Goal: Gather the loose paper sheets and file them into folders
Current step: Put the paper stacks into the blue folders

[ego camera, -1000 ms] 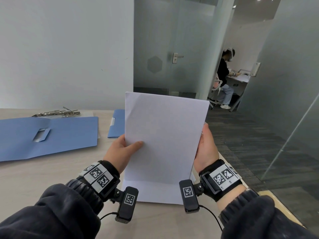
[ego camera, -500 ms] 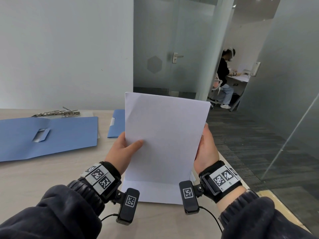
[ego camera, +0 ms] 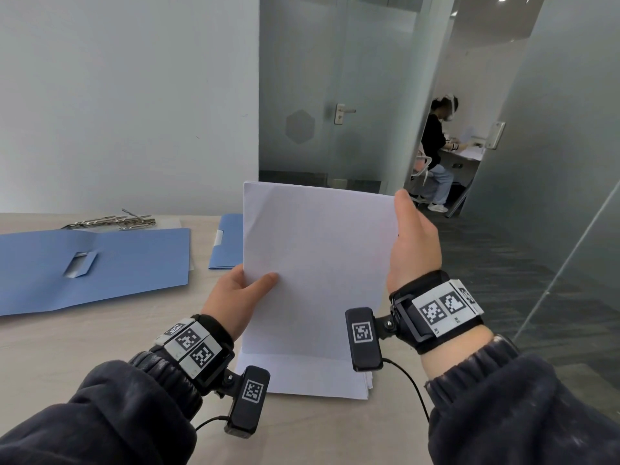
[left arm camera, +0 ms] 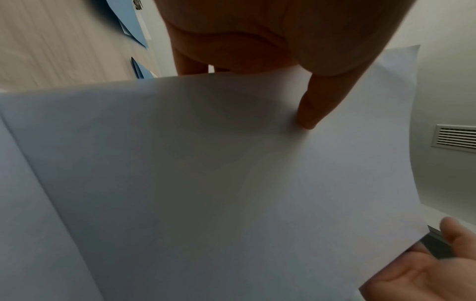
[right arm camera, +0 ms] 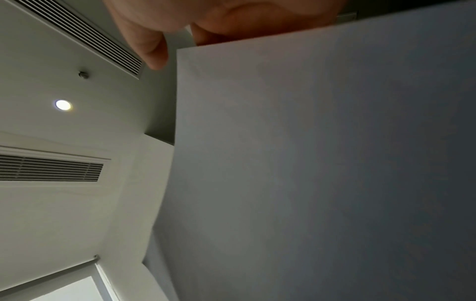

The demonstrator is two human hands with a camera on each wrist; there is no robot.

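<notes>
Two hands held a sheaf of white paper sheets [ego camera: 315, 273] upright, its lower edge standing on a flat stack of more white sheets [ego camera: 302, 377] at the near edge of the table [ego camera: 67, 347]. Nearest, dark sleeves ended in wrist straps with black-and-white square markers. Gripping the sheaf's lower left edge, the left hand [ego camera: 235, 297] had its thumb laid across the front; the right hand [ego camera: 414, 245] was wrapped around the right edge up near the top corner, though how its fingers lay behind could not be seen. Squaring the sheets looked like the step in hand, and it would go best with a loose hold, tapping the bottom edge down until all edges lined up. Thin and matte, the paper bowed slightly. Farther left, an open blue folder [ego camera: 100, 266] lay flat, smooth card with a cut tab, and a second blue folder [ego camera: 228, 243] showed behind the sheaf. Beyond the open folder lay thin metal fasteners [ego camera: 110, 222]. Behind stood a pale wall and frosted glass.
</notes>
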